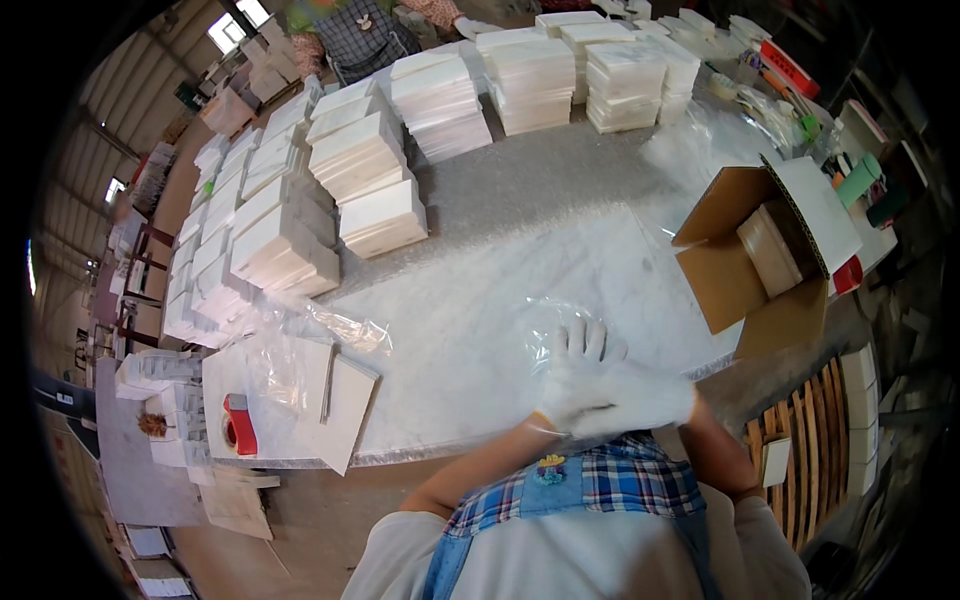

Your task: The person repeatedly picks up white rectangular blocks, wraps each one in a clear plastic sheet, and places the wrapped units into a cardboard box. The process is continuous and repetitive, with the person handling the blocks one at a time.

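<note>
Both my hands wear white gloves and overlap above the pale marble slab, close to its front edge. My left hand has its fingers stretched out and apart, pointing away from me, beside a crumpled clear plastic film. Whether they touch the film I cannot tell. From the right, my right hand reaches across against the left hand; its fingers are hard to make out. On the right stands an open cardboard box, with a block of white tiles inside.
Several stacks of white tiles line the table's left and far sides. A red tape roll and loose flat pieces lie at the left front. Wooden slats stand at lower right. Another person is across the table.
</note>
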The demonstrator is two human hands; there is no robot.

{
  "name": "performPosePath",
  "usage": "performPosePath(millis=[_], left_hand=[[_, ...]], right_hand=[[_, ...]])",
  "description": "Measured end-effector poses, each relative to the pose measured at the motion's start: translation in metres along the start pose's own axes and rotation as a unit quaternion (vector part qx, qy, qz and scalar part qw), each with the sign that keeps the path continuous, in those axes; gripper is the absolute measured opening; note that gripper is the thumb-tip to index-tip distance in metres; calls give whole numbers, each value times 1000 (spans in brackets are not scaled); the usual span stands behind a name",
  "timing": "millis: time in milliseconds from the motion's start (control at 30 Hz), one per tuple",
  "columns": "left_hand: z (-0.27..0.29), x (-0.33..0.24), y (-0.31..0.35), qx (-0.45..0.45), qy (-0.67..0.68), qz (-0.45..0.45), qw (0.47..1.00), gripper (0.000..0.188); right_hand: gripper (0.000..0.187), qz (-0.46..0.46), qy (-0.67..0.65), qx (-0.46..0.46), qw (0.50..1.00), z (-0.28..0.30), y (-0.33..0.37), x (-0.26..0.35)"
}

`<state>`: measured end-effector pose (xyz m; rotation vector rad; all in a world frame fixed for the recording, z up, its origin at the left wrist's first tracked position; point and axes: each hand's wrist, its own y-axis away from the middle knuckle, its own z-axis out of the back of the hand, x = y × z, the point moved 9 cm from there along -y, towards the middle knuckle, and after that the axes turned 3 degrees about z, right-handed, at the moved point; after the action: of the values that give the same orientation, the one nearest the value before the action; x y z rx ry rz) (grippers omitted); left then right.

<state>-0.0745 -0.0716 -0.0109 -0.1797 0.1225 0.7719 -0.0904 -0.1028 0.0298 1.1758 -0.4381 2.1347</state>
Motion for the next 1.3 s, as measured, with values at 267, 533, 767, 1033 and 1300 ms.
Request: performPosePath(millis=[267, 533, 767, 1033, 1300], left_hand=[[-16, 1, -1, 76, 256, 41, 963, 65], [-86, 32, 26, -11, 357, 65, 932, 65], [-18, 47, -2, 49, 275, 33, 960, 46], [87, 229, 5, -140, 266, 273, 914, 35], [134, 439, -24, 83, -182, 278, 939, 87]], right_hand=[[66, -160, -166, -202, 952, 59, -19, -18], [87, -41, 244, -279, 928, -15, -2, -47], [91, -46, 147, -320, 935, -25, 17, -68], [81, -27, 328, -203, 922, -29, -10, -38], [71, -12, 334, -212, 918, -23, -11, -34]])
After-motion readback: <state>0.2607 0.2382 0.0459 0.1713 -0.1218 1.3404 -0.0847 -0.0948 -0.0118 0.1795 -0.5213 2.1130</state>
